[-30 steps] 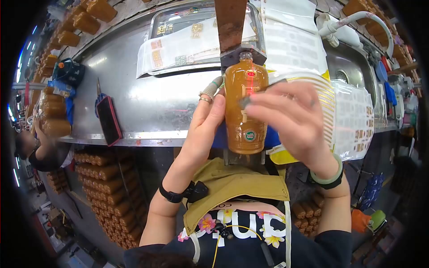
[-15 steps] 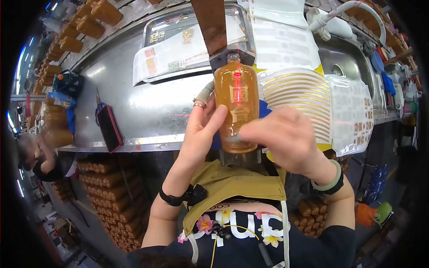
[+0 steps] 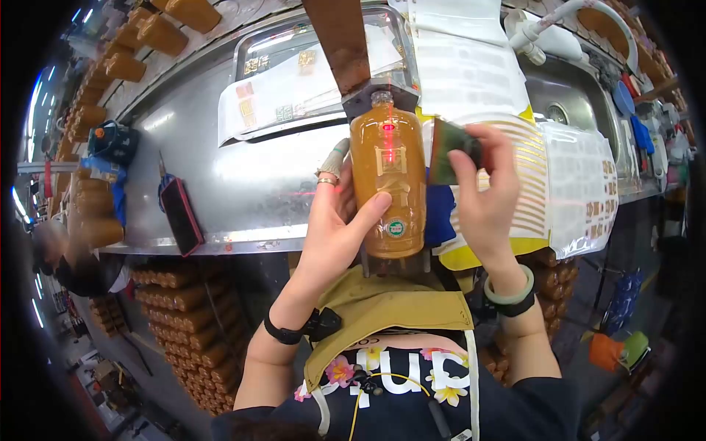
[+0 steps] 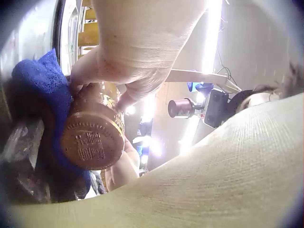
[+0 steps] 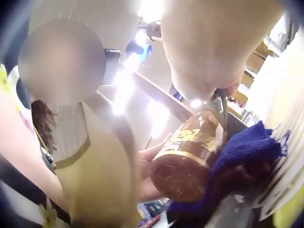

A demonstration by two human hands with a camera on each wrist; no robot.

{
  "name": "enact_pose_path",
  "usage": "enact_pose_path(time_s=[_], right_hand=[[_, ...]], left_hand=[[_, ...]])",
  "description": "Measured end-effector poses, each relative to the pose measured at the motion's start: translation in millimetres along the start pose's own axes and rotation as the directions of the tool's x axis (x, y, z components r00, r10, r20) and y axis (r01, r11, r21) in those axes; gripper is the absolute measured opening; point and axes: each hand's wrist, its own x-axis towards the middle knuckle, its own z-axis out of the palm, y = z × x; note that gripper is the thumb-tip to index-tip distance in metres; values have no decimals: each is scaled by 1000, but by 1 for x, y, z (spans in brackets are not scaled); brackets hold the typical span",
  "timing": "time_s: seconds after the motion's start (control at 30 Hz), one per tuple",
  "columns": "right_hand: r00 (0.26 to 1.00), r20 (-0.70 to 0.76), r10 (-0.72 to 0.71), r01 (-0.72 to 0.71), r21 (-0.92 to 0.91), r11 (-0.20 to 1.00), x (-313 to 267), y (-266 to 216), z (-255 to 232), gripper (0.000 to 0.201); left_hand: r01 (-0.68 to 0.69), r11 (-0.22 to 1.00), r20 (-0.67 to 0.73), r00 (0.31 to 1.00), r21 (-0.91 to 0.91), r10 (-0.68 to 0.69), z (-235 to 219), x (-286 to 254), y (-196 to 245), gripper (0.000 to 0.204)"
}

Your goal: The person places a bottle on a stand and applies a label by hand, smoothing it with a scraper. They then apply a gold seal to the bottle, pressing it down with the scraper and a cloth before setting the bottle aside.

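Observation:
A glossy amber-brown bottle [image 3: 401, 209] lies on its back on a stand, its clear neck toward a dark bracket [image 3: 360, 99]. Gold characters, a small red emblem and a round green one mark its front, and a red laser line crosses it. My left hand [image 3: 331, 231] holds the bottle from the left, thumb on its lower front, one finger in a fabric sleeve. To the right of the bottle, my right hand [image 3: 489, 187] pinches a flat dark green scraper-like piece [image 3: 443, 151]. A blue cloth [image 5: 251, 147] is under the bottle.
Striped gold strips [image 3: 507, 176] and a sticker sheet [image 3: 581, 191] lie at the right, before a sink [image 3: 562, 95]. A tray [image 3: 239, 55] with label sheets stands behind. On the left are a phone [image 3: 180, 213] and scissors [image 3: 162, 173]. Stacked brown bottles [image 3: 173, 323] stand below the bench.
My right hand moved down over the bottle's front, then up and right, off it, with the green piece. The left thumb shifted from the bottle's side onto its front.

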Motion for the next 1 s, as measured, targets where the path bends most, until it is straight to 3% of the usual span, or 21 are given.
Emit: enact_pose_path(time_s=[0.03,0.07,0.1,0.13,0.17,0.23,0.27,0.33,0.4,0.43,0.5,0.57,0.63,0.7,0.83,0.9,0.97,1.0], right_hand=[[996,-81,22,-14,94,995,-1,-7,0,31],[993,-84,83,-43,400,916,-1,-13,4,30],[993,-85,81,-40,403,914,-1,-12,5,30],[996,-8,94,-87,322,943,-1,-8,4,30],[991,68,114,-127,234,964,-1,-4,3,30],[993,50,104,-112,217,970,3,1,1,31],[995,12,100,-101,223,970,3,2,1,31],[994,-1,112,-108,268,957,3,-1,-4,33],[993,1,117,-113,281,953,2,2,-7,33],[992,-2,127,-121,294,948,2,5,-9,34],[991,12,130,-128,285,950,-1,11,-14,34],[987,47,152,-159,264,951,-1,15,-14,33],[986,63,157,-169,290,942,1,10,-9,33],[984,77,161,-177,312,933,2,6,-8,32],[992,80,97,-112,205,972,12,1,-13,31],[993,91,71,-84,157,984,22,-2,-15,30],[993,77,-93,90,33,995,34,-7,-18,31],[982,181,-53,57,-20,998,39,-16,-26,33]], left_hand=[[1,1000,-8,1000,0,-1,-2,-1,-4,78],[-226,920,-4,971,319,240,-9,-1,-8,70],[-411,693,85,887,592,454,-12,2,-7,64],[-461,437,261,857,772,444,-20,7,2,63],[-463,436,262,856,772,445,-19,13,6,63],[-538,241,417,810,808,413,-15,23,13,69],[-503,175,396,814,846,424,-7,25,19,76],[-521,172,405,797,836,448,-15,30,17,71],[-587,201,415,737,784,534,-29,37,11,64],[-589,199,417,735,783,535,-35,37,8,64],[-587,321,385,768,744,512,-41,35,5,66],[-570,335,377,785,750,492,-38,33,11,67],[-590,171,482,767,789,424,-27,35,23,69],[-604,150,497,751,782,434,-28,43,26,72],[-605,157,471,735,781,488,-31,59,24,73],[-592,223,422,746,774,515,-31,64,22,70],[-602,216,420,730,769,539,-33,64,19,69],[-604,242,401,728,760,556,-35,62,16,66]])
